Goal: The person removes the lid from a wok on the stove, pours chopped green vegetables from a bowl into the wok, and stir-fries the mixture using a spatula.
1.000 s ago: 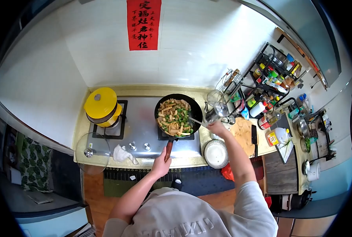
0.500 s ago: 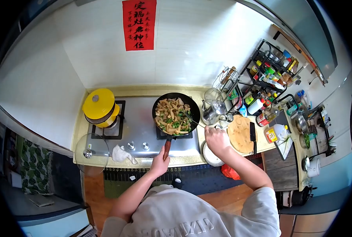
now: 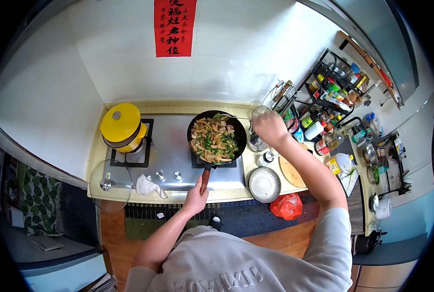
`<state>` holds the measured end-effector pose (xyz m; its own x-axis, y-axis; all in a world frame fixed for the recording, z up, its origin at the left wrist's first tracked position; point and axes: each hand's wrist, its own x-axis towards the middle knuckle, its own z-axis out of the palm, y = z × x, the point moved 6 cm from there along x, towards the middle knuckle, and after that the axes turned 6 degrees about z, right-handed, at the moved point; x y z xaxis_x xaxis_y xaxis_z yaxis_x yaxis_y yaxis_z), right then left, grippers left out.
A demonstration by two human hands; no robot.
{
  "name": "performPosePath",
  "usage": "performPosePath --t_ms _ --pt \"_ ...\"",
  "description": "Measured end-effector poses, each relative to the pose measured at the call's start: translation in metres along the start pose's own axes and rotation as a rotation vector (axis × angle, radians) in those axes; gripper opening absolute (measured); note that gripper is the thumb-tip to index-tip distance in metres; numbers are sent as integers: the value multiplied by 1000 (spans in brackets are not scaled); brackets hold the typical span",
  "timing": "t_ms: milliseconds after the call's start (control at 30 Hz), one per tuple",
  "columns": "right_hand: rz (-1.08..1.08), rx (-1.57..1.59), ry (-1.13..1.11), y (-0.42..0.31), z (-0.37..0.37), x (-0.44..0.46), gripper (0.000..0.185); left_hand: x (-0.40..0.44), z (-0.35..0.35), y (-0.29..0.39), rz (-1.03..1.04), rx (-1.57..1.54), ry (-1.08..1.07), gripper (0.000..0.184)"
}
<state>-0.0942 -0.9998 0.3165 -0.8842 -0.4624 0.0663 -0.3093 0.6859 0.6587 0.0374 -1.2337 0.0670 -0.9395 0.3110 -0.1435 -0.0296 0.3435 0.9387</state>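
Note:
My left hand (image 3: 196,197) is closed round the brown wooden handle (image 3: 205,179) of a black frying pan (image 3: 241,141). The pan stands on the right burner and holds a cooked mix (image 3: 214,141) of pale brown strips and chopped greens. Over the counter, right of the pan's far rim, my right hand (image 3: 270,128) is closed on a thin metal spatula (image 3: 226,116). The spatula reaches left to the far inside edge of the pan; its blade is partly lost among the food.
A yellow pot (image 3: 121,125) stands on the left burner, with a glass lid (image 3: 110,187) and white cloth (image 3: 148,186) in front. Right are a plate (image 3: 264,185), a cutting board (image 3: 291,171), and a rack of bottles (image 3: 331,87). A red bag (image 3: 286,207) lies below.
My right hand has moved up and away from me, bringing the spatula from the pan's right side to its far edge. The food has shifted, showing more greens; my left hand keeps the handle.

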Motion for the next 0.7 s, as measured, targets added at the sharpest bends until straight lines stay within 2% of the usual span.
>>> performPosePath --t_ms 133,267,400,467,567,667,700 --pt "-68 -34 -103 -4 32 45 13 -1 -2 6 27 30 13 71" --pt "78 60 -436 20 41 59 15 -2 -2 4 31 17 26 70" --pt "239 246 -510 59 48 42 19 -4 -4 13 -79 16 -31 69" --pt "301 324 -553 73 69 27 19 -2 -2 6 -11 32 -3 70" --pt "210 477 -707 69 145 6 26 -2 -4 9 -36 44 -20 71" --pt "-42 517 -543 36 256 -11 28 -2 -3 7 -51 36 -23 71" --pt "-201 511 -420 18 264 -15 26 -2 -3 8 -40 41 -15 71"
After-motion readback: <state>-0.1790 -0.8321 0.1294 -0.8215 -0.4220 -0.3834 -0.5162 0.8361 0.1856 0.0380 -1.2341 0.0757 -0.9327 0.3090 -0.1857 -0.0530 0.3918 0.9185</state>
